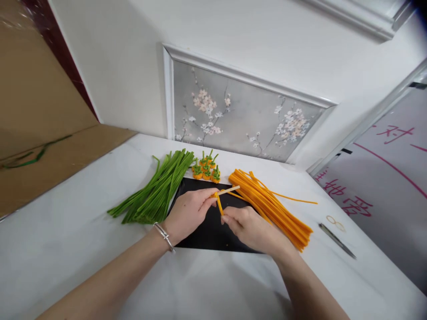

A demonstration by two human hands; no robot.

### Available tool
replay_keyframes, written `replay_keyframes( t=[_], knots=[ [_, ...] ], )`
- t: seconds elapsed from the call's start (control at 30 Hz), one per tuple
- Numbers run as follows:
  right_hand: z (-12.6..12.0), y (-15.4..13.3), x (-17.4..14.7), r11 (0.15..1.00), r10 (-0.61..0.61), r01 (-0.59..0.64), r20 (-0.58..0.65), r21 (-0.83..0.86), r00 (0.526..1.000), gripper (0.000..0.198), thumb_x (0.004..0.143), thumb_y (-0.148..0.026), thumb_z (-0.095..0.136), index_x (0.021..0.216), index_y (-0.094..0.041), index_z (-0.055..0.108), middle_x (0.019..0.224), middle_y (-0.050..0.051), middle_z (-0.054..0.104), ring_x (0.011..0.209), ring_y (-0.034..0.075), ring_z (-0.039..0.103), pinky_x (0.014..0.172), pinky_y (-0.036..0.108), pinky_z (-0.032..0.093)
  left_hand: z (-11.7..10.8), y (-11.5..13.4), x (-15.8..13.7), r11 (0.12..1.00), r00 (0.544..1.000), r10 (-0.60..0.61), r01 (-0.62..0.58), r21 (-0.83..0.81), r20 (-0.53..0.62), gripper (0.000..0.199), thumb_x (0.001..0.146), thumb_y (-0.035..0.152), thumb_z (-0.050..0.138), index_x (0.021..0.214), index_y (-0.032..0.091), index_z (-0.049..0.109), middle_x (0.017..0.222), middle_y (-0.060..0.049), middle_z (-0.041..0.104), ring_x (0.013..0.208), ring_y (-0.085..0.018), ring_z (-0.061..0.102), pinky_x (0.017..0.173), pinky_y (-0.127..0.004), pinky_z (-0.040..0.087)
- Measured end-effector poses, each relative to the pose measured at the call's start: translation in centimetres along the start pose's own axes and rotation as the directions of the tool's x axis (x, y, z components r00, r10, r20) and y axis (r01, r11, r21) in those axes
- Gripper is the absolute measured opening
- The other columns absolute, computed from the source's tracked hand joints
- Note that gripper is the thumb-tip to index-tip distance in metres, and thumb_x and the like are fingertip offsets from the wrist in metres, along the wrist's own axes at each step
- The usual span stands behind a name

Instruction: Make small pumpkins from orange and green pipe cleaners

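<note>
My left hand (191, 209) is closed on a thin wooden stick (231, 190), whose bare end points up and right. Around the stick by my left fingertips is wound an orange pipe cleaner (219, 205). The fingers of my right hand (246, 226) pinch that pipe cleaner a little below and to the right of the stick. Both hands are above a black mat (213, 242). Right of them lies a bundle of orange pipe cleaners (276, 209), and left of them a bundle of green pipe cleaners (156, 191).
Behind the mat stand several small orange pieces with green tops (207, 170). Tweezers (337, 241) and rubber bands (335, 223) lie at the right of the white table (83, 249). A cardboard sheet (66, 155) is at the left, a whiteboard (393, 191) at the right.
</note>
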State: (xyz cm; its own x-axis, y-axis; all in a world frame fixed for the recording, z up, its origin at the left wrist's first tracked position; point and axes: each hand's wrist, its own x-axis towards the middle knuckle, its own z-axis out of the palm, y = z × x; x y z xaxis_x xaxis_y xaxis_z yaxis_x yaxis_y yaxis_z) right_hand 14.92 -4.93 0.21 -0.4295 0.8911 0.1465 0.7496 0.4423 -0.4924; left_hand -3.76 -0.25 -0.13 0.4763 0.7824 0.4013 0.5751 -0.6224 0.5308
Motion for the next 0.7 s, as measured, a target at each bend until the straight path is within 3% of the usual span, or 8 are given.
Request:
replay_keyframes(
  t=[0.13,0.4,0.57,0.7],
  knots=[
    [-1.1,-1.0,-0.7,0.997,-0.025,0.027,0.024,-0.068,0.999,0.028,0.092,-0.023,0.047,0.065,-0.02,0.05,0.056,-0.004,0.048,0.05,0.01,0.04,0.052,0.023,0.028,0.1,-0.3,-0.2,0.989,0.998,0.059,-0.061,0.131,0.016,0.023,0.091,0.014,0.044,0.098,0.022,0.065,0.089,0.0,0.073,0.08,-0.016,0.068,0.069,-0.024,0.048],
    [-1.4,-0.7,-0.6,0.99,-0.101,0.073,-0.244,-0.124,0.965,0.023,0.096,-0.031,0.045,0.09,-0.022,0.065,0.083,0.004,0.067,0.074,0.017,0.062,0.067,0.026,0.043,0.4,-0.1,-0.4,0.924,0.986,0.13,-0.159,0.348,0.103,0.017,0.091,0.017,0.048,0.097,0.022,0.063,0.091,-0.003,0.072,0.079,-0.021,0.067,0.063,-0.028,0.043],
    [-1.5,0.2,-0.2,0.998,-0.04,0.019,-0.408,-0.056,0.912,0.021,0.094,-0.034,0.049,0.091,-0.023,0.067,0.087,0.004,0.069,0.079,0.018,0.064,0.074,0.029,0.047,0.4,0.5,-0.6,0.903,0.97,0.191,-0.235,0.359,0.152,0.013,0.091,0.02,0.05,0.093,0.021,0.063,0.083,-0.001,0.071,0.075,-0.02,0.066,0.061,-0.029,0.041],
    [-1.9,1.4,0.1,0.999,0.033,-0.013,-0.416,0.052,0.909,0.017,0.09,-0.032,0.056,0.084,-0.022,0.068,0.08,0.002,0.069,0.074,0.018,0.063,0.07,0.029,0.048,0.4,1.0,-0.7,0.875,0.937,0.284,-0.339,0.345,0.201,0.017,0.093,0.026,0.049,0.082,0.019,0.061,0.074,0.0,0.067,0.069,-0.018,0.062,0.058,-0.028,0.037]
  ],
)
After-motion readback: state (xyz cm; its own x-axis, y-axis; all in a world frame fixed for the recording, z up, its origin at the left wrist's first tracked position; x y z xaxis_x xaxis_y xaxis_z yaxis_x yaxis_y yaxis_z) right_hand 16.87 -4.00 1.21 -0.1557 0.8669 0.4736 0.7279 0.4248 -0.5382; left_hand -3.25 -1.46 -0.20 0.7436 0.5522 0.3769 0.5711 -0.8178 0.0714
